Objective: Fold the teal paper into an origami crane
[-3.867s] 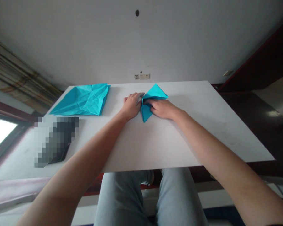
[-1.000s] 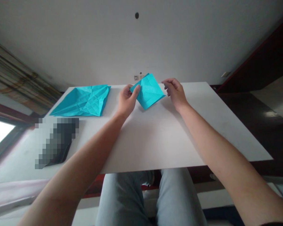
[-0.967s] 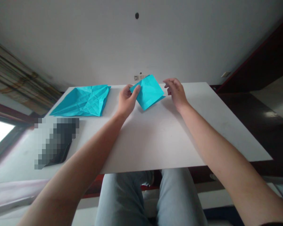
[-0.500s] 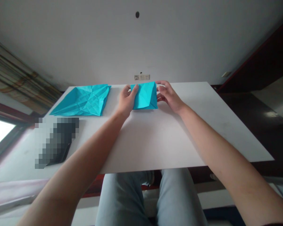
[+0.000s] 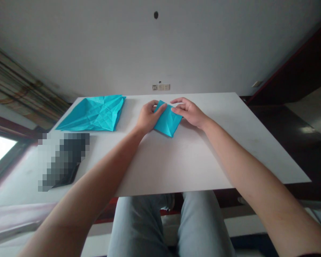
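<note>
A folded piece of turquoise paper (image 5: 168,121) is held tilted just over the middle of the white table, one corner pointing down toward me. My left hand (image 5: 148,116) is closed on its left edge, thumb on top and fingers behind. At its upper right edge, my right hand (image 5: 189,112) pinches the paper, with the thumb on the front face. The right index finger stretches out above the paper's top edge, and the other right fingers are partly hidden behind the sheet.
Creased turquoise paper (image 5: 96,114) lies at the table's back left. In front of it is a dark, pixelated flat object (image 5: 66,160). The white table (image 5: 171,167) ends just before my knees. Behind it stands a wall with sockets (image 5: 161,87).
The folded paper has turned clockwise and come slightly nearer to me. My right hand, before at its right side with fingers apart, now has its thumb on the paper's face.
</note>
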`<state>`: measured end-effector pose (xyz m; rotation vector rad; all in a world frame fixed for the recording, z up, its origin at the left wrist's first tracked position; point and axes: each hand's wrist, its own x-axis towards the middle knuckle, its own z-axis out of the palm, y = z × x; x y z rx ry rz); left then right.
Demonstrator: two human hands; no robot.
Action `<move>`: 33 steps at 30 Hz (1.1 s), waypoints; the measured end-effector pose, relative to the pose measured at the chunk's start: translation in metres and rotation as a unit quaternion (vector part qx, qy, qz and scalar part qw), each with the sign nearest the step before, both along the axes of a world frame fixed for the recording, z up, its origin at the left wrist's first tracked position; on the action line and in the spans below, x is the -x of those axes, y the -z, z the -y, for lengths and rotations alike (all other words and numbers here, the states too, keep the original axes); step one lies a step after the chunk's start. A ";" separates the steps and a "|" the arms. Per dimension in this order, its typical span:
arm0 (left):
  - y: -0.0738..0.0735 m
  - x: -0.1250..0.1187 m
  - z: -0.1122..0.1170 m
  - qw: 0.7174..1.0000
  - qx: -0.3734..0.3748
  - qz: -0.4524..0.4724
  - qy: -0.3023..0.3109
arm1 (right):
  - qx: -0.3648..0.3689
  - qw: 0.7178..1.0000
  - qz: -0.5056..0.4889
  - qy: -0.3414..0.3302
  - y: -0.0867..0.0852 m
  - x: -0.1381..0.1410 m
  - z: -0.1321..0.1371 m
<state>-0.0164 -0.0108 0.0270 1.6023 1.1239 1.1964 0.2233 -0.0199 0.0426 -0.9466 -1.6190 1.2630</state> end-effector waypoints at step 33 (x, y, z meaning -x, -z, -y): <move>0.007 0.013 -0.001 0.934 -0.171 -0.302 0.080 | -0.135 0.965 0.222 0.041 0.029 -0.018 -0.022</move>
